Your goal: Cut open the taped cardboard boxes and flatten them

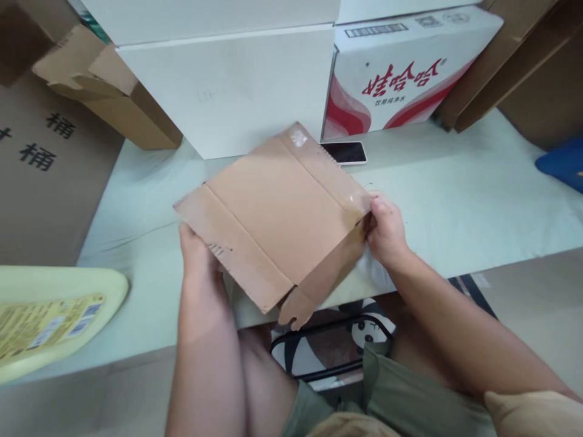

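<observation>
A brown cardboard box (273, 203), partly folded with creased panels, is held tilted above the pale green table surface. My left hand (197, 246) grips its left edge, the thumb showing and the other fingers hidden beneath. At the right corner, my right hand (386, 227) has its fingers closed on the cardboard. A side flap with a notched tab (296, 309) hangs down at the near edge. Clear tape shows as shiny patches near the far and right corners. Behind the box lies a phone (348, 153) with a dark screen, partly covered by the cardboard.
White cartons (237, 91) stand along the back, one with red print (401, 79). An open brown box (150, 115) and a large carton (45, 164) are at the left. A yellow-green bottle (59, 315) lies near left. Something blue (565, 164) sits far right.
</observation>
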Demonstrator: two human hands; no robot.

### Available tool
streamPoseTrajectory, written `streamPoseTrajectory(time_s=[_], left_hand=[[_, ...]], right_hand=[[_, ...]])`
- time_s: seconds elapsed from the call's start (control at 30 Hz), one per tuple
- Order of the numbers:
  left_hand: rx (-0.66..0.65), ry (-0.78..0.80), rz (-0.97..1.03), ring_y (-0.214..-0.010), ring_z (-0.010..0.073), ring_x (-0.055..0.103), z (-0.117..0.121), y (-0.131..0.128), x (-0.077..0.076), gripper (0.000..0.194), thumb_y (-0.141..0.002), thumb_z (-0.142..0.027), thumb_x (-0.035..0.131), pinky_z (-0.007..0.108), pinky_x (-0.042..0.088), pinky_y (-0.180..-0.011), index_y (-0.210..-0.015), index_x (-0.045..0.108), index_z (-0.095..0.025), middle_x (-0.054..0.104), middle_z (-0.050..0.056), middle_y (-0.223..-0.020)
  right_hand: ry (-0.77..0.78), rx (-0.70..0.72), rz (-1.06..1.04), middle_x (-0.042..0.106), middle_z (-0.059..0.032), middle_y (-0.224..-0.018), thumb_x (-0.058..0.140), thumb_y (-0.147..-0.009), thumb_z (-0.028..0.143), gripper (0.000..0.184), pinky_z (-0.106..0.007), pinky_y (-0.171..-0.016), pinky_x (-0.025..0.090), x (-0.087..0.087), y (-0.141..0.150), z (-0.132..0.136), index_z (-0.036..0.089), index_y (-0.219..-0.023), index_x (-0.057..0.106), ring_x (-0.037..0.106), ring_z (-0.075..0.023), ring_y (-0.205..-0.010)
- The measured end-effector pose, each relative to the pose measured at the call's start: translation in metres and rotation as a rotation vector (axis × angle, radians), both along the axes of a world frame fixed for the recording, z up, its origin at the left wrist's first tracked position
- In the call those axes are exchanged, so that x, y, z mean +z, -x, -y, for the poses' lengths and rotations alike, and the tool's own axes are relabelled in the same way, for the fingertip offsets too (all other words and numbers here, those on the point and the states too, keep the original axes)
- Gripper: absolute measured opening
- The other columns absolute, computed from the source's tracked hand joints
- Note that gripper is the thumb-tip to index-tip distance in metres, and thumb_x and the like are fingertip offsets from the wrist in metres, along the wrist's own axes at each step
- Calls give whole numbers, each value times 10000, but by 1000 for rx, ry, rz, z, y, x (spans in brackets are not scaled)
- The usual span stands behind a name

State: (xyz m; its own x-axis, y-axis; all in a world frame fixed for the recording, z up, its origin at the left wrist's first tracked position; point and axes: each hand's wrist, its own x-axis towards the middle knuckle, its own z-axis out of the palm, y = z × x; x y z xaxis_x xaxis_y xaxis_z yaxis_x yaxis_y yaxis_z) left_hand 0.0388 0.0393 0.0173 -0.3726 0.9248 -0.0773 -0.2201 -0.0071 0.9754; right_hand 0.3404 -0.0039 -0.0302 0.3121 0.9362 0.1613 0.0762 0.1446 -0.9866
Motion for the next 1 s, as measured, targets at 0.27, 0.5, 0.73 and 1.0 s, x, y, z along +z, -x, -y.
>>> streamPoseTrajectory(time_s=[0.27, 0.5, 0.73, 1.0], left_hand=[[-53, 5, 267, -1081, 311, 799, -2, -3, 18, 305, -874, -495, 736, 426, 681, -874, -1063, 794, -262, 842, 80, -906], [-46, -86, 236, -1248, 307, 754, -3, 4, 13, 379, -862, -521, 771, 406, 655, -990, -1133, 776, -256, 855, 80, -1032], [-173, -172, 383, -1408, 360, 659, 7, -2, 16, 478, -804, -573, 826, 464, 576, -1158, -1077, 746, -190, 838, 120, -1125], [-58, -15, 456, -982, 190, 775, -2, 7, 2, 159, -844, -122, 742, 304, 667, -919, -945, 747, -245, 844, 3, -1007]], right_hand=[[32, -93, 160, 683, -69, -1206, 791, -842, 548, 447, -433, -944, 560, -8, -4, -5, 285, -1164, 630, 650, -254, -1094], [105, 15, -125, 726, -32, -1097, 903, -764, 590, 651, -403, -868, 619, -14, -5, -9, 307, -1224, 538, 709, -221, -939], [-13, -161, -197, 761, -27, -1140, 962, -706, 539, 603, -373, -958, 627, -10, -3, -13, 269, -1105, 599, 736, -213, -1050], [294, 312, -439, 750, -20, -789, 998, -591, 668, 636, -277, -520, 580, 14, 9, 5, 229, -949, 710, 673, -160, -603]])
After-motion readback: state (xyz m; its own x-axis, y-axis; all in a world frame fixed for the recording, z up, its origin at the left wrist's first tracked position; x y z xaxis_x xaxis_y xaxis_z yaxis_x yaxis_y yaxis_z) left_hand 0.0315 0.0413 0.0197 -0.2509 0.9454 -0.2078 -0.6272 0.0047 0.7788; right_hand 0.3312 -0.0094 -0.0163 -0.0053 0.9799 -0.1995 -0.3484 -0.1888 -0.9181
